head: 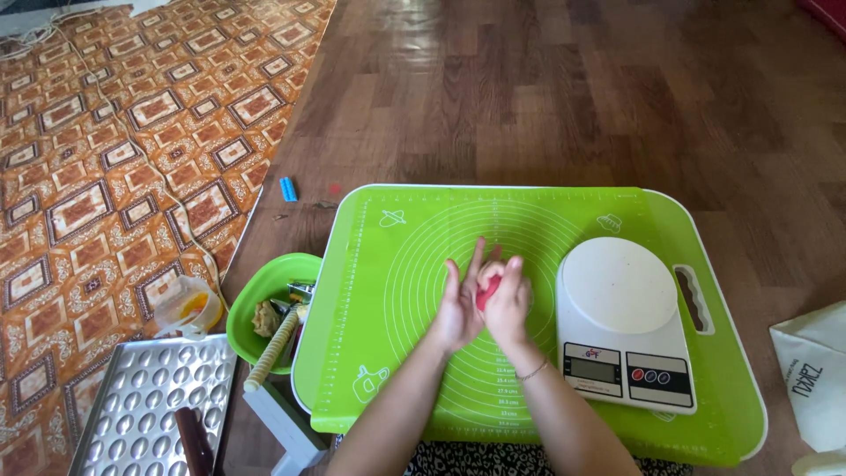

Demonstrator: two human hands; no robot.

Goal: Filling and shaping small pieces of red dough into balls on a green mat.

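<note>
My left hand [460,304] and my right hand [509,304] are pressed together, palms facing, over the middle of a green silicone mat [388,273]. A small red lump [487,291] is squeezed between the two palms; only a bit of it shows. The mat lies on a white-rimmed tray [705,256] and has printed rings and ruler marks. A thin bracelet circles my right wrist.
A white kitchen scale [621,304] stands on the mat's right side. Left of the tray sit a green bowl [256,304] with tools and a ribbed roller, a small plastic cup [187,308], and a dimpled metal tray [141,405]. Patterned carpet lies left; a white bag [815,375] right.
</note>
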